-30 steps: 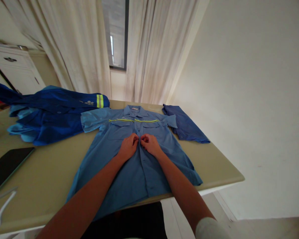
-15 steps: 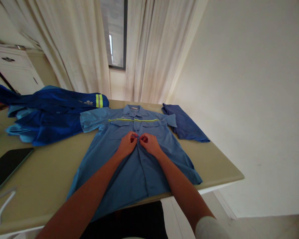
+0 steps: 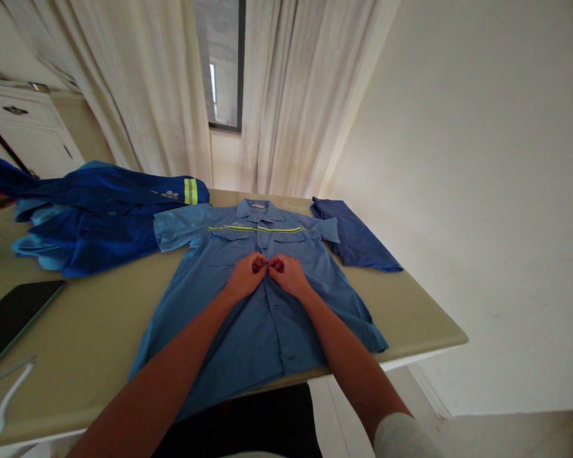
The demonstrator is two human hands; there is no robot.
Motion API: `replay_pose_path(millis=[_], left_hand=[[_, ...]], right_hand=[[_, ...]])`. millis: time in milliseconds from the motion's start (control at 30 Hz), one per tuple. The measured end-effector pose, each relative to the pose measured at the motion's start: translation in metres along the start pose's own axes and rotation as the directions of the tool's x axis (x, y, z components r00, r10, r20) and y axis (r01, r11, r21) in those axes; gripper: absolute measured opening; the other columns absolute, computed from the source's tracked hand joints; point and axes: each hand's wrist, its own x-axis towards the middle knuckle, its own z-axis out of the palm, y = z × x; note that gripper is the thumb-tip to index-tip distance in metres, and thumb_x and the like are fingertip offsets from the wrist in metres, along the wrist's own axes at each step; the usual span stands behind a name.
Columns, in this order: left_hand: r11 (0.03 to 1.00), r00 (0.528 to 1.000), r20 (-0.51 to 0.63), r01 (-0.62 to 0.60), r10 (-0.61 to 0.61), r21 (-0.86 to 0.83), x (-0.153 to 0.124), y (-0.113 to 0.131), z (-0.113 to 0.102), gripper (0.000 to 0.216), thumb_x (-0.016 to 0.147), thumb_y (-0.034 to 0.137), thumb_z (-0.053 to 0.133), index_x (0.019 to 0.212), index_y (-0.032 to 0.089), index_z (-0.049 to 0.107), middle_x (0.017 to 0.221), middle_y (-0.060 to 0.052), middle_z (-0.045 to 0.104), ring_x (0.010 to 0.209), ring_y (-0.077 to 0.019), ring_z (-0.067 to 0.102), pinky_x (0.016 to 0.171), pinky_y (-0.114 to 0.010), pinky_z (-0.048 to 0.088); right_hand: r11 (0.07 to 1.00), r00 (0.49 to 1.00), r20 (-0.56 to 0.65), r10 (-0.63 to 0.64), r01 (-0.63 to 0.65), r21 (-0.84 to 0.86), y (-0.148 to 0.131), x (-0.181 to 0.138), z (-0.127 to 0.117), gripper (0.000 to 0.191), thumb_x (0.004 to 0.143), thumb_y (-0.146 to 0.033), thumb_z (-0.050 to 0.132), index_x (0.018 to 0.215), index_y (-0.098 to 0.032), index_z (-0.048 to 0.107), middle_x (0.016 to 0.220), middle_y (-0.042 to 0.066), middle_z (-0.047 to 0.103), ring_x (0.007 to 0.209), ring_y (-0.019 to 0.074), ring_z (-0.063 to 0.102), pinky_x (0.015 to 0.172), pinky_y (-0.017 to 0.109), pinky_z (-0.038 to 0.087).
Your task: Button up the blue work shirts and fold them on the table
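Note:
A light blue short-sleeved work shirt (image 3: 248, 318) with a yellow reflective chest stripe lies flat and face up on the beige table (image 3: 90, 331). My left hand (image 3: 246, 275) and my right hand (image 3: 287, 273) meet at the shirt's front placket just below the chest pockets. Both hands are closed, with fingers pinching the placket edges together at one spot. The fingertips hide whatever small part lies between them.
A heap of darker blue garments (image 3: 90, 219) with a reflective band lies at the table's back left. A folded navy piece (image 3: 356, 238) sits at the back right. A dark tablet (image 3: 12, 315) and a white hanger (image 3: 4, 397) lie at the left; the table edge drops off right.
Both hands have shifted slightly up the placket and drawn closer together; the shirt lies as before.

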Motion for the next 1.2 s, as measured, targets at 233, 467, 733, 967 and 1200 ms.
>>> replay_pose_path(millis=[233, 467, 733, 967, 1200], left_hand=[[0.998, 0.998, -0.037, 0.043, -0.045, -0.038, 0.0, 0.003, -0.003, 0.036, 0.078, 0.018, 0.058, 0.114, 0.022, 0.059, 0.076, 0.002, 0.071, 0.069, -0.0178, 0.069, 0.07, -0.031, 0.055], [0.992, 0.992, -0.043, 0.122, -0.122, 0.017, 0.0, 0.009, -0.005, 0.011, 0.081, 0.029, 0.066, 0.089, 0.021, 0.066, 0.084, -0.005, 0.077, 0.08, -0.0226, 0.073, 0.077, -0.035, 0.057], [0.995, 0.999, -0.029, 0.035, -0.032, 0.09, -0.002, 0.013, -0.006, 0.013, 0.084, 0.028, 0.063, 0.09, 0.022, 0.073, 0.096, -0.006, 0.079, 0.085, -0.0232, 0.072, 0.082, -0.036, 0.057], [0.987, 0.999, 0.04, -0.033, 0.028, 0.155, -0.004, 0.013, -0.003, 0.009, 0.083, 0.021, 0.06, 0.083, 0.022, 0.069, 0.085, -0.005, 0.075, 0.08, -0.0219, 0.07, 0.077, -0.033, 0.054], [0.94, 0.995, -0.026, -0.08, 0.094, 0.333, -0.008, 0.014, -0.002, 0.01, 0.089, 0.022, 0.058, 0.091, 0.023, 0.067, 0.092, -0.005, 0.074, 0.084, -0.0228, 0.068, 0.081, -0.035, 0.053]], right_hand=[[0.999, 1.0, -0.008, 0.03, -0.03, 0.038, 0.002, 0.002, -0.001, 0.006, 0.084, -0.02, 0.068, 0.088, -0.018, 0.073, 0.067, -0.002, 0.068, 0.061, 0.0131, 0.059, 0.062, 0.023, 0.042], [0.99, 0.996, -0.046, 0.08, -0.074, 0.122, 0.004, 0.003, 0.001, 0.006, 0.082, -0.022, 0.067, 0.084, -0.018, 0.071, 0.066, -0.002, 0.067, 0.059, 0.0124, 0.059, 0.059, 0.022, 0.042], [0.983, 0.994, -0.071, 0.085, -0.072, 0.167, 0.005, 0.003, 0.002, 0.009, 0.084, -0.025, 0.065, 0.086, -0.019, 0.07, 0.068, -0.002, 0.067, 0.06, 0.0131, 0.059, 0.059, 0.023, 0.044], [0.986, 0.996, -0.064, 0.069, -0.058, 0.159, 0.006, 0.003, 0.002, 0.009, 0.085, -0.025, 0.064, 0.086, -0.019, 0.071, 0.067, -0.002, 0.067, 0.06, 0.0135, 0.06, 0.059, 0.023, 0.044], [0.999, 0.996, -0.08, 0.038, -0.036, 0.026, 0.003, 0.002, -0.002, 0.007, 0.085, -0.021, 0.066, 0.082, -0.019, 0.072, 0.068, 0.0, 0.07, 0.062, 0.0144, 0.063, 0.063, 0.024, 0.046]])
